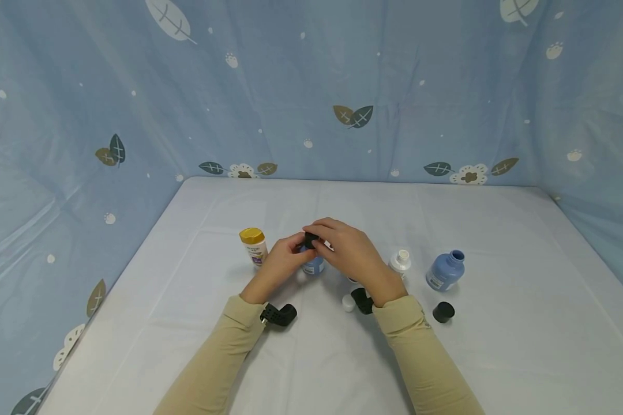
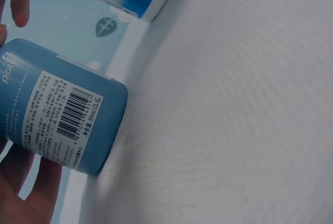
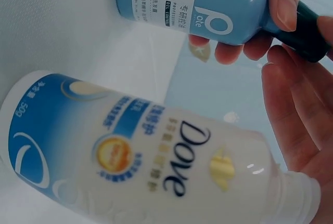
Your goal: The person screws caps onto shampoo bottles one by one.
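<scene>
A blue bottle (image 1: 313,267) with a white printed label is between the two hands at mid-table. My left hand (image 1: 280,260) grips it near the shoulder; in the right wrist view the thumb and fingers go round its neck. On top sits a black cap (image 3: 307,33), which my right hand (image 1: 354,249) pinches with thumb and fingertips. The left wrist view shows the bottle's barcode side (image 2: 65,112), its base at the white cloth. Close by my right hand stands a white and blue Dove bottle (image 3: 156,151) with a bare white neck.
A white bottle with a gold cap (image 1: 253,245) stands left of the hands. To the right are an uncapped blue bottle (image 1: 445,271) and a loose black cap (image 1: 443,312). A small white cap (image 1: 348,302) lies by the right wrist. A patterned blue curtain (image 1: 311,86) hangs behind the table.
</scene>
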`<state>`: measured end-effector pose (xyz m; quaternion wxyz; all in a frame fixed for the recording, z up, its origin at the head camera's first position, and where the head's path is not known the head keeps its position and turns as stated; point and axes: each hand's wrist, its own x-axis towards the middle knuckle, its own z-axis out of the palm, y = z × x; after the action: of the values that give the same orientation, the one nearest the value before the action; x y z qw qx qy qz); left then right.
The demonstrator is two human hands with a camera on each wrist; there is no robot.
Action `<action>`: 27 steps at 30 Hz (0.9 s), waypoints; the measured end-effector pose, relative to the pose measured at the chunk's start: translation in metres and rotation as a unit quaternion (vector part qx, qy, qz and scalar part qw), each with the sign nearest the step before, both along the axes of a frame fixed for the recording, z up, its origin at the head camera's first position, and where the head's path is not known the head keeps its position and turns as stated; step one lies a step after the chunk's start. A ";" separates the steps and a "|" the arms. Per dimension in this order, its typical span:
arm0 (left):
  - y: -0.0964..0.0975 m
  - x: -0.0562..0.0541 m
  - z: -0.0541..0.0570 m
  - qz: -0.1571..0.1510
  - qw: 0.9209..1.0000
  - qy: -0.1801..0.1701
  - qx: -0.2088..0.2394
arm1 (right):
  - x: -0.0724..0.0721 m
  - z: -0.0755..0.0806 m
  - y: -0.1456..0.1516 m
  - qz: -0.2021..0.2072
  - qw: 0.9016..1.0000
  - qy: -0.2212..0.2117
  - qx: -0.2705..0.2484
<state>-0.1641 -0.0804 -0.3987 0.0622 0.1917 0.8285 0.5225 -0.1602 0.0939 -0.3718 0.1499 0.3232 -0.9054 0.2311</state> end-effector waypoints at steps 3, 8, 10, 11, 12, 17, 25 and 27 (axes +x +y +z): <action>0.001 0.000 0.000 -0.001 1.000 0.002 0.002 | 0.000 -0.001 0.001 -0.002 1.000 -0.010 0.000; 0.001 0.000 0.001 -0.007 1.000 -0.003 0.009 | 0.001 -0.001 0.001 0.000 1.000 -0.010 -0.008; 0.001 -0.001 0.000 -0.007 1.000 -0.004 0.010 | 0.001 -0.001 0.001 0.003 1.000 -0.001 -0.011; 0.001 -0.001 0.000 -0.007 1.000 -0.005 0.011 | 0.000 -0.002 0.001 0.004 1.000 0.004 -0.013; 0.000 -0.001 0.000 -0.007 1.000 -0.005 0.011 | 0.000 -0.002 0.001 0.006 1.000 0.008 -0.015; 0.000 -0.001 -0.001 -0.002 1.000 -0.010 0.013 | -0.001 -0.002 0.000 0.011 1.000 0.016 -0.022; -0.001 -0.002 -0.002 -0.012 1.000 -0.018 0.021 | -0.001 -0.001 -0.001 0.013 1.000 0.016 -0.017; -0.001 -0.002 -0.004 -0.014 1.000 -0.013 0.023 | -0.001 -0.001 -0.001 0.014 1.000 0.019 -0.016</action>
<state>-0.1663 -0.0815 -0.4023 0.0762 0.1977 0.8125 0.5431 -0.1609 0.0931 -0.3731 0.1688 0.3373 -0.8942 0.2411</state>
